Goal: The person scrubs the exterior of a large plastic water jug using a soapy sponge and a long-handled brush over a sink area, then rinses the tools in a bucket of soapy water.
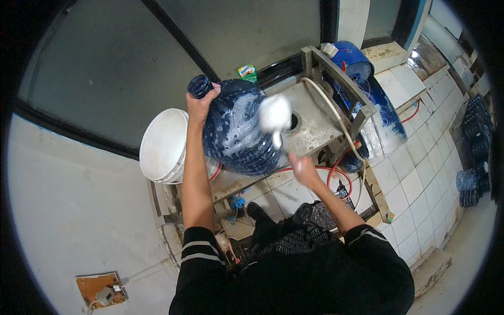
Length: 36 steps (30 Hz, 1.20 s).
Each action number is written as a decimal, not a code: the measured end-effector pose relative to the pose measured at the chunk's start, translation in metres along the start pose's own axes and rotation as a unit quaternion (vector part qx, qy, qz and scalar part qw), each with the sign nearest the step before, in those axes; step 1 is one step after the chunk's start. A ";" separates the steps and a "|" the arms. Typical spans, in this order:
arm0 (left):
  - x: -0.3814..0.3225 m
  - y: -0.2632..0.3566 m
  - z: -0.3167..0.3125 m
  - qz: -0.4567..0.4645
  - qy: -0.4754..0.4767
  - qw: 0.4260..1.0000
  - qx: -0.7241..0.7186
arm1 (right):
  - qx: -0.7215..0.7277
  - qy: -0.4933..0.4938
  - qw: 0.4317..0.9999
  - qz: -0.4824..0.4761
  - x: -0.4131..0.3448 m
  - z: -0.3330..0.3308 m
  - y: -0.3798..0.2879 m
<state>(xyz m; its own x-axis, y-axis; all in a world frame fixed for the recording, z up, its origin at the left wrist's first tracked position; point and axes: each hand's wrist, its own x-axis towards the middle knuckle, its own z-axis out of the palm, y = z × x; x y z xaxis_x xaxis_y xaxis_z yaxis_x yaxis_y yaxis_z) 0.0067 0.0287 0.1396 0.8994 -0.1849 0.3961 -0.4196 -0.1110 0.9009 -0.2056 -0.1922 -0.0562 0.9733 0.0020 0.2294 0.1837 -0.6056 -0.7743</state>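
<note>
A large blue plastic water jug (236,126) lies tilted on a metal sink counter (319,126), streaked with white suds. Its neck points up and to the left, and my left hand (202,103) grips it there. My right hand (302,169) is closed on the handle of a white scrubbing brush (275,114). The brush head is blurred and appears just over the jug's right side, whether touching I cannot tell. Partly behind the brush, a round drain hole (294,121) shows in the counter.
A white plastic bucket (163,145) stands left of the jug. A green packet (248,73) rests by the window. A beige hose (334,106) crosses the metal frame (342,78) near a blue drum (374,86). A red hose (338,173) loops below, and several jugs (474,138) line the right.
</note>
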 end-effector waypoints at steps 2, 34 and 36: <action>0.001 0.002 -0.001 -0.011 -0.018 0.999 -0.031 | 0.039 -0.019 0.997 0.067 0.016 -0.007 0.006; 0.024 -0.003 -0.023 -0.015 -0.326 0.943 -0.067 | -0.144 -0.010 0.989 0.017 -0.016 0.015 -0.149; 0.023 -0.010 -0.022 -0.012 -0.335 0.938 -0.091 | -0.132 0.060 0.989 0.003 -0.009 0.028 -0.129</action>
<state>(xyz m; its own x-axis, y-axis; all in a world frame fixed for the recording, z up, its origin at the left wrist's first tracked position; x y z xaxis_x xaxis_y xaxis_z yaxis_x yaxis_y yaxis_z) 0.0347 0.0466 0.1432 0.6034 -0.7634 0.2307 -0.3180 0.0350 0.9475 -0.2339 -0.0913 0.0253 0.9482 -0.0877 0.3053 0.1194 -0.7921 -0.5985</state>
